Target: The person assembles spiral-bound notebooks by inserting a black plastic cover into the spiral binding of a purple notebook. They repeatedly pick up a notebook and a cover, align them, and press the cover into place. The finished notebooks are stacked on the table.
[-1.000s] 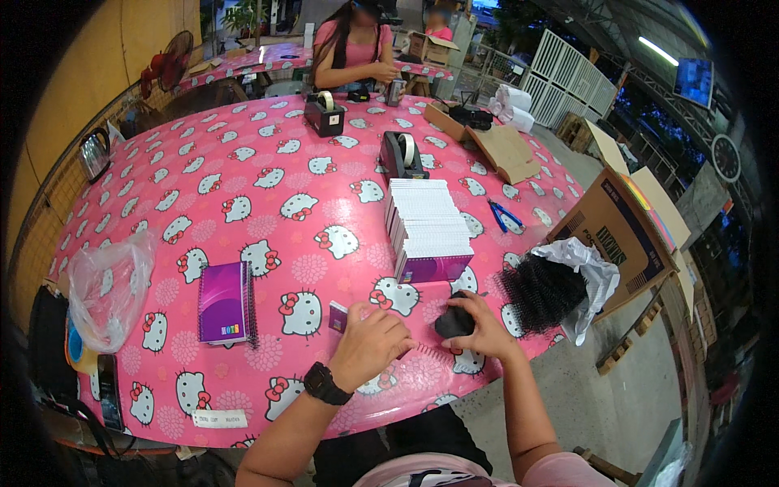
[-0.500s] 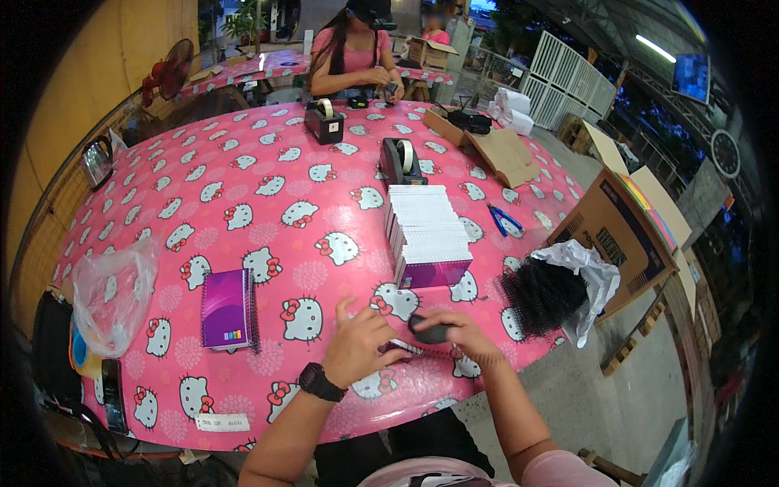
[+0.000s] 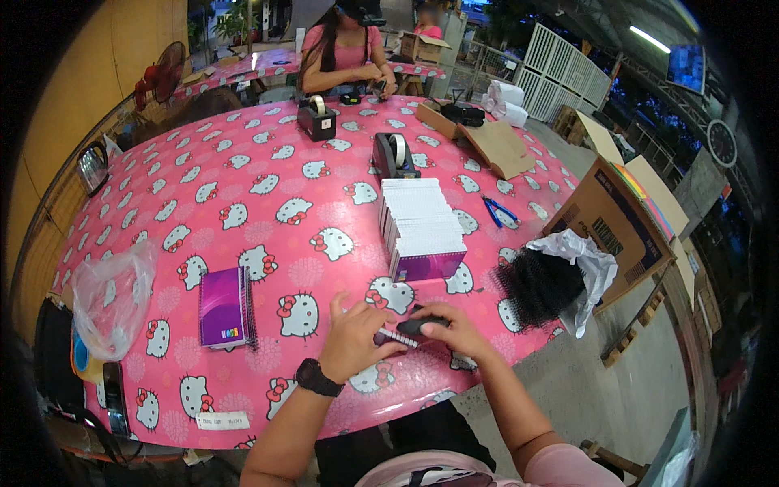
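My left hand point(image 3: 357, 337), wearing a black watch, is closed on a small purple notebook point(image 3: 395, 337) near the table's front edge. The notebook is tilted up, so a narrow white-marked edge shows, and my fingers cover much of it. In my right hand point(image 3: 456, 331) is a rounded black object point(image 3: 420, 325), held against or just over that edge; its kind cannot be made out. Beyond my hands stands a long row of purple-covered notepads point(image 3: 426, 219), white page edges up. A purple spiral notebook point(image 3: 223, 308) with a black coil lies flat to the left.
Black spiral coils point(image 3: 540, 290) spill from white wrapping point(image 3: 588, 268) at the right, beside a cardboard box point(image 3: 613, 219). Blue-handled pliers point(image 3: 500, 213), tape dispensers point(image 3: 395, 156), a clear plastic bag point(image 3: 114, 300) and a phone point(image 3: 115, 398) lie around. Another person point(image 3: 345, 61) works across the table.
My right hand has shifted slightly left, bringing the black object closer to the notebook edge. The notebook's white-marked edge shows more now. The whole view has shifted a little.
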`<state>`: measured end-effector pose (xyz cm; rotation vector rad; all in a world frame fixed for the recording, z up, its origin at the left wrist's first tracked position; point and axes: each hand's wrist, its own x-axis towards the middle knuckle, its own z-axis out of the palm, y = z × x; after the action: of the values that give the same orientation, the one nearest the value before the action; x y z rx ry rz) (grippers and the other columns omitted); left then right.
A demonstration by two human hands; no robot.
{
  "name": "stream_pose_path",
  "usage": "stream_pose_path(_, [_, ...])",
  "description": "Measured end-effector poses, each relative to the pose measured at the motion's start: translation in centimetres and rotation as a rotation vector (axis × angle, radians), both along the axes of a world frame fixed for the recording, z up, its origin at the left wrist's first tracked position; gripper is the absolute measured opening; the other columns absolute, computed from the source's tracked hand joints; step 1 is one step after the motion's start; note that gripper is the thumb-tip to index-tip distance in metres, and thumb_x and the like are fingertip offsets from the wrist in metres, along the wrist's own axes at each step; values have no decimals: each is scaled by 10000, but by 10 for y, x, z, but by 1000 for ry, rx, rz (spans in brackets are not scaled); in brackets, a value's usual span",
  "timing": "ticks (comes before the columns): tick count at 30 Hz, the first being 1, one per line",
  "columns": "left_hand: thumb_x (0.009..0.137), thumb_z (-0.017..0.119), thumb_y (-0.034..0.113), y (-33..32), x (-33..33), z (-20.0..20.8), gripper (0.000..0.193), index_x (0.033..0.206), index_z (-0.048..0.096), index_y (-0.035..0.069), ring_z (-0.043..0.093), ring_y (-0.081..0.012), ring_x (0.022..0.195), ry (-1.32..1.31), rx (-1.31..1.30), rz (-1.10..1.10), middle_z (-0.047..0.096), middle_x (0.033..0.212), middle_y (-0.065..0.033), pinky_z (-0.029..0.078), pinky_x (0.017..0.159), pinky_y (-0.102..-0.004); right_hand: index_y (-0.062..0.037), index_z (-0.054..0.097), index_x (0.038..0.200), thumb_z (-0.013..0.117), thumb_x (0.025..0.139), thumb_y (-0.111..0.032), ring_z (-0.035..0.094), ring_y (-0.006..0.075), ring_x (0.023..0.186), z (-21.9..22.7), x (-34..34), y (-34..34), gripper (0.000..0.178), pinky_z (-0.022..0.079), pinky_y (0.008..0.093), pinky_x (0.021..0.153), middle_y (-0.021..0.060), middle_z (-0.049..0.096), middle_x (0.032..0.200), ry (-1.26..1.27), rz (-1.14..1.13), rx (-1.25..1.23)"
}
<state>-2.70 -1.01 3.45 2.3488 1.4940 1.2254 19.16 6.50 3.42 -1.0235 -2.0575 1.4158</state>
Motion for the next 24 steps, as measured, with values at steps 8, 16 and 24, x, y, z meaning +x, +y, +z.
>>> stream_pose_path(8, [582,821,357,1,2,3,703,1177,537,113,599,-188,800,-14,-22,55,603,761,4,224,1029,-510,13,651,1034,635,742,-573,533,236,1100,6,-6,5,654,362,343,987,149,613,1104,-28,17,26])
stream_pose_path(16, [512,872,301,7,-11,1,953,1312,401,87,505,-248,1051,-266,57,134,559,982,-73,282,1007,-469,-1,637,1084,637,772,-528,523,208,1091,1,-13,13,613,374,334,961,128,617,1089,43,43,-26])
stream_pose_path(24, [614,844,57,22,-20,-38,550,1026,479,59,541,-79,797,-766,-487,-169,539,902,-13,471,691,-254,2,618,1109,633,757,-544,523,227,1102,7,-10,4,650,362,357,981,120,592,1152,182,89,-138])
